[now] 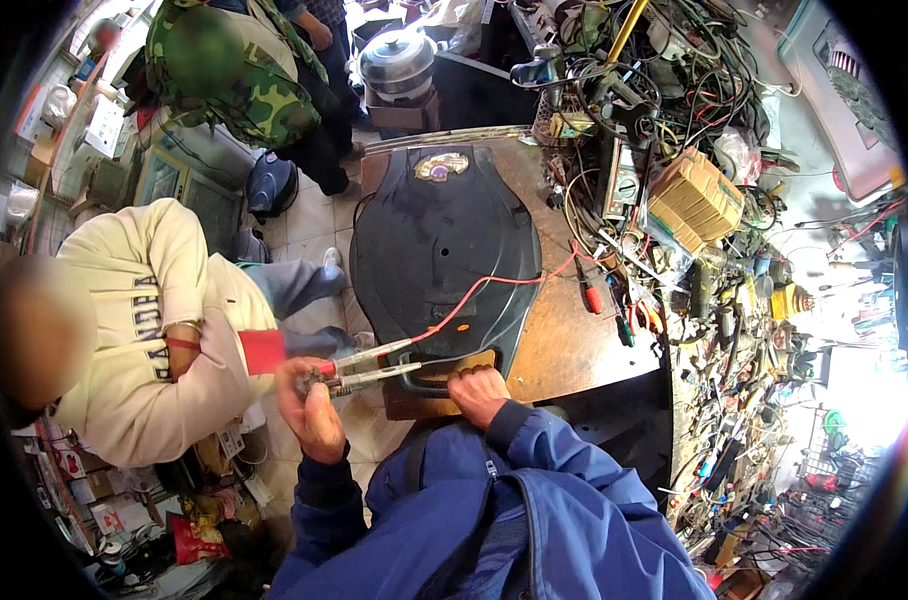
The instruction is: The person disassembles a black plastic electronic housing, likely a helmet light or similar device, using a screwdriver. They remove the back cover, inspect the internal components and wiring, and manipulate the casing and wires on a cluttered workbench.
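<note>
My left hand is closed around a pair of slim test probes, held beside the near left corner of the bench. From the far end of one probe a red wire runs right across a black appliance. A small greyish piece shows between my left fingers; I cannot make out its kind. My right hand has its fingers curled over the near handle of the appliance. That appliance is wide and rounded, like an electric griddle, and lies flat on the wooden bench.
A red screwdriver and orange-handled pliers lie on the bench's right side. Beyond them are a cardboard box and heaped cables. One person in a cream hoodie stands at left; another wears a camouflage jacket. A metal pot sits behind the bench.
</note>
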Motion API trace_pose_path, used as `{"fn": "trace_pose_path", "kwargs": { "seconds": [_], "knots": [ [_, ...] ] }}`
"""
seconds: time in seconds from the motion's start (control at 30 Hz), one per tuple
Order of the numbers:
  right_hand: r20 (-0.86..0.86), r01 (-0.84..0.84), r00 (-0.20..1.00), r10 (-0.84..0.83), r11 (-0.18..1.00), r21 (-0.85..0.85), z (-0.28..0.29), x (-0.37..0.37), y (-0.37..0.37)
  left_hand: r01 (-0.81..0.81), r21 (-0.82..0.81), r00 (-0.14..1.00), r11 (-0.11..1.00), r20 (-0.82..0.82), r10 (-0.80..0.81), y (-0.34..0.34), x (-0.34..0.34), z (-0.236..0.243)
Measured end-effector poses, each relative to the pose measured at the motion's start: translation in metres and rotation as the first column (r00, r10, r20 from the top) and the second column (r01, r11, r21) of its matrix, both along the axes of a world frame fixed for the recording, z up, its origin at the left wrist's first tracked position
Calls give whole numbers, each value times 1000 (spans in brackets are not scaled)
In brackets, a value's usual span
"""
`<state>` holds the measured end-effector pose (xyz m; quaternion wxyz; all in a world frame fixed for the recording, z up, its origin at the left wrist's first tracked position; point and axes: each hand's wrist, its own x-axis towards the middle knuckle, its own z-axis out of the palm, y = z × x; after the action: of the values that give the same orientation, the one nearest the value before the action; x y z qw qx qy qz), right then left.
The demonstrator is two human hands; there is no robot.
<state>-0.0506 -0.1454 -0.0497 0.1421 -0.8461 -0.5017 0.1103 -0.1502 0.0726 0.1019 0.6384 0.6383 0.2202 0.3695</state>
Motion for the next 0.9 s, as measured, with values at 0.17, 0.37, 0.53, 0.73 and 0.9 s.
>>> {"fn": "trace_pose_path", "kwargs": {
  "seconds": [0.17, 0.37, 0.53, 0.73, 0.9],
  "knots": [
    [121, -40, 993, 8, 963, 267, -3, -2, -40, 11, -65, 999, 998, -48, -14, 1, 2, 7],
    [-404, -67, 912, 67, 998, 14, 26, 12, -81, -8, -8, 981, 1000, -193, 6, -13, 24, 10],
    [-806, 201, 572, 152, 927, 317, 128, 119, -92, 8, -37, 977, 999, -212, -16, -18, 35, 1],
    [-610, 690, 672, -420, 654, 310, 12, 301, -15, -14, 42, 961, 999, -277, 25, -53, 47, 6],
    [-768, 500, 566, -300, 866, 30, 0, 341, 48, -74, -1, 938, 997, -341, 69, -71, 36, -34]
  ]
}}
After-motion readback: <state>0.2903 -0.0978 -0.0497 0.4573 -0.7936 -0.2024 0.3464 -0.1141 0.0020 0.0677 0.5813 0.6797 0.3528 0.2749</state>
